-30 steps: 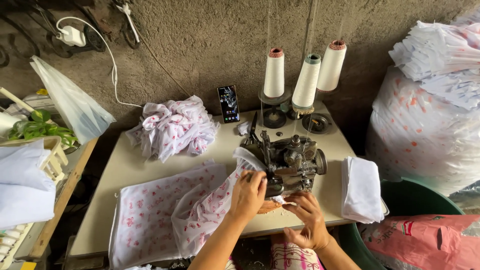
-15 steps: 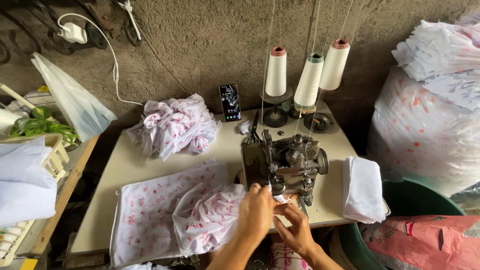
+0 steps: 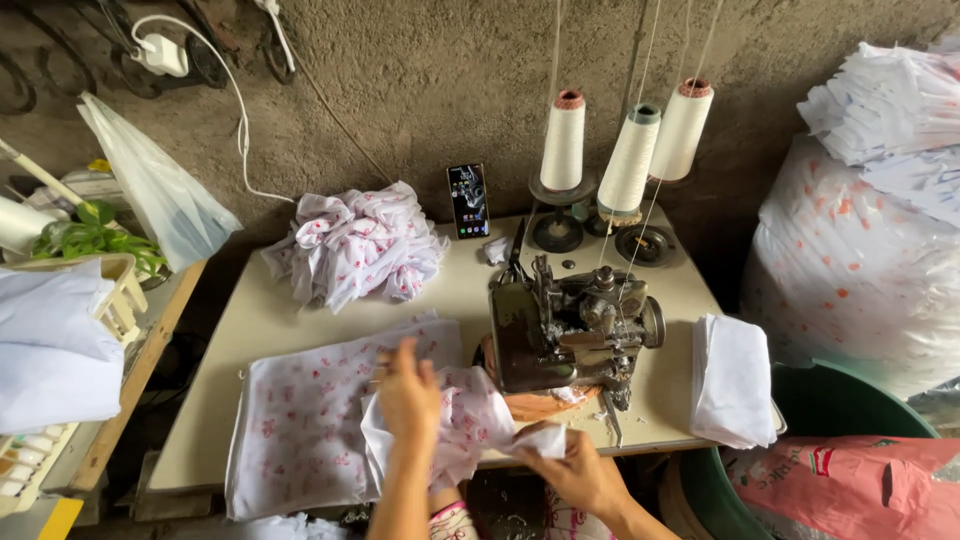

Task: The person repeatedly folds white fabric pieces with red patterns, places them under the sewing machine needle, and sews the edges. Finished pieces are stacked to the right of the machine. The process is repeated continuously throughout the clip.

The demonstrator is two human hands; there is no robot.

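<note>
- Holding one crumpled white cloth piece with pink print (image 3: 465, 420), both hands work at the front edge of the worktop (image 3: 260, 320).
- Left hand (image 3: 408, 392): fingers spread, lying on top of the cloth, pressing rather than gripping.
- Right hand (image 3: 580, 472): closed, pinching a white corner of the same cloth below the worktop edge.
- One overlock sewing machine (image 3: 572, 328) just right of the cloth.
- Three thread cones (image 3: 628, 160) on stands behind the machine.
- One flat stack of pink-print cloth (image 3: 300, 420) left of the hands.
- One crumpled heap of the same cloth (image 3: 358, 245) at the back.
- One phone (image 3: 468, 200) propped against the wall.
- One folded white stack (image 3: 735, 378) on the right edge.
</note>
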